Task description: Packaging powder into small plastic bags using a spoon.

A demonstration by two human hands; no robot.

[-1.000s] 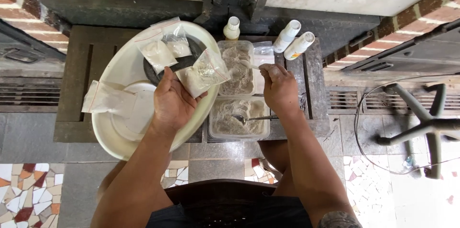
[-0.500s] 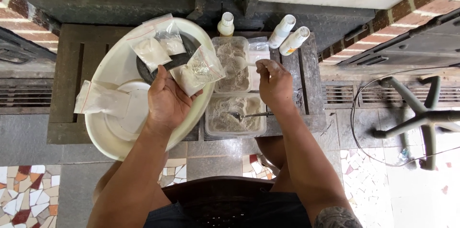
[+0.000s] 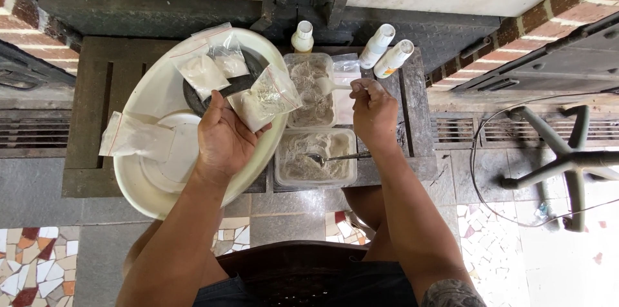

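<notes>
1. My left hand [image 3: 222, 139] sits just left of the frame's centre, palm up, fingers curled around the bottom of a small clear zip bag [image 3: 264, 102] with pale powder in it. The bag tilts up and to the right, over the edge of the basin.

2. My right hand [image 3: 374, 113] is right of centre, fingers pinched together on the handle of a white plastic spoon [image 3: 329, 86]. The spoon's bowl points left and hangs over the upper tub, close to the bag's mouth but not touching it.

3. That upper tub [image 3: 309, 88] is a clear rectangular container of greyish-white powder. Just below it, touching, is a second clear tub [image 3: 316, 157] with the same stuff and a metal spoon [image 3: 335, 157] lying in it, handle pointing right, passing under my right wrist.

4. Left of the tubs is a big white round basin [image 3: 151, 97]. Inside it, toward the top, two more filled zip bags [image 3: 213, 65] lie on a dark round thing, can't tell what exactly. Another flat bag [image 3: 132, 136] hangs over the basin's left rim.

5. Up top, behind the tubs: one small white bottle [image 3: 302, 37] standing upright, and two white bottles [image 3: 385, 52] lying tilted side by side, to the right.

6. Everything rests on a dark wooden table [image 3: 90, 100]. Far right of the frame there's a star-shaped chair base [image 3: 561, 162] on the floor.
</notes>
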